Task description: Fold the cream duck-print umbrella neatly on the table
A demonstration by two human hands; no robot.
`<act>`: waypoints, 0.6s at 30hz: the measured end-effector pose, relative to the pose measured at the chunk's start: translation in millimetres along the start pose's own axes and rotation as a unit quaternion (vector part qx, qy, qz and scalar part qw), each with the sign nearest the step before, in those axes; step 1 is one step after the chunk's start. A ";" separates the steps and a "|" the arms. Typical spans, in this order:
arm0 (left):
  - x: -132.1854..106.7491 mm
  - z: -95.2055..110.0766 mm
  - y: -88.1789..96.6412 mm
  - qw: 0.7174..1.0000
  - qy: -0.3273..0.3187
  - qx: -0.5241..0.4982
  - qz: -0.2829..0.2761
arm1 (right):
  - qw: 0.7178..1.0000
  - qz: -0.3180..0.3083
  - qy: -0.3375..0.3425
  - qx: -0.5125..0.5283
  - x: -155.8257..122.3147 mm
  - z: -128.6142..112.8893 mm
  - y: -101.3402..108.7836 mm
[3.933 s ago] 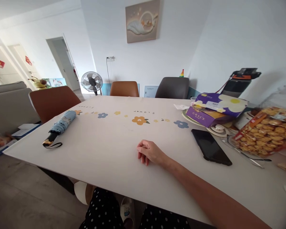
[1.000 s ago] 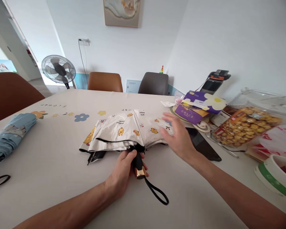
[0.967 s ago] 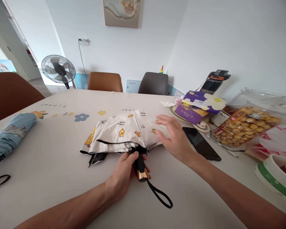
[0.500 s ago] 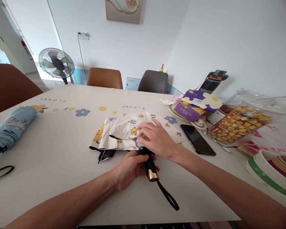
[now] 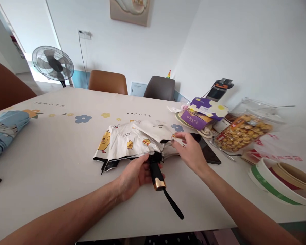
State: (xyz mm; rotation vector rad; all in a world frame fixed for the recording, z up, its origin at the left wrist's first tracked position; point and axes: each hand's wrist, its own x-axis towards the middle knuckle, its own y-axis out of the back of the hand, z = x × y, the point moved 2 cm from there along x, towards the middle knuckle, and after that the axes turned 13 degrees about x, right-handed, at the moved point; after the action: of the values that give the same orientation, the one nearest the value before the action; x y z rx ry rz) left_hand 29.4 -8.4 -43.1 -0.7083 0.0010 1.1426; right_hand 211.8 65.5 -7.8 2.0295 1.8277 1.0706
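A folding umbrella (image 5: 132,136) with a white canopy and yellow duck prints lies collapsed on the table, its folds loose. Its black handle (image 5: 155,170) has a gold end and a black wrist strap, and points toward me. My left hand (image 5: 135,175) grips it near the top of the handle, thumb against the canopy's lower edge and fingers behind the handle. At the right side of the canopy, my right hand (image 5: 191,151) pinches the edge of a fabric fold between thumb and fingers. Black ribs poke out at the canopy's lower left.
A folded blue umbrella (image 5: 9,132) lies at the left. Behind my right hand is a black phone (image 5: 210,153). Along the right stand a purple box (image 5: 193,117), a clear jar of snacks (image 5: 244,132) and rolls of tape (image 5: 272,183). Chairs and a fan (image 5: 53,63) are beyond the table (image 5: 66,190).
My right hand has moved right, from over the canopy's middle to its right edge. A fold has shifted right with it, and the left folds lie flatter. My left hand keeps its grip.
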 end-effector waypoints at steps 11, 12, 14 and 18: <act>0.7 -1.9 1.1 1.000 -0.012 0.006 0.005 | 0.927 -0.063 0.328 -0.169 17.9 -78.5 -41.3; 0.7 -2.0 1.0 1.000 -0.011 0.006 0.003 | 0.938 -0.036 0.306 -0.162 27.0 -79.6 -40.0; 0.6 -1.8 0.8 1.000 -0.010 0.007 0.002 | 0.960 0.056 0.239 -0.134 43.3 -75.8 -29.1; -0.7 -0.5 0.3 1.000 -0.009 0.016 0.006 | 0.991 0.090 0.066 -0.070 51.1 -34.3 5.4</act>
State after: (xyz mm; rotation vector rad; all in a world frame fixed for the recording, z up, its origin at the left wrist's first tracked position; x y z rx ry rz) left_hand 29.1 -9.2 -43.4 -0.6701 0.0082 1.1588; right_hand 192.8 101.2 38.9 2.1176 1.5989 1.3722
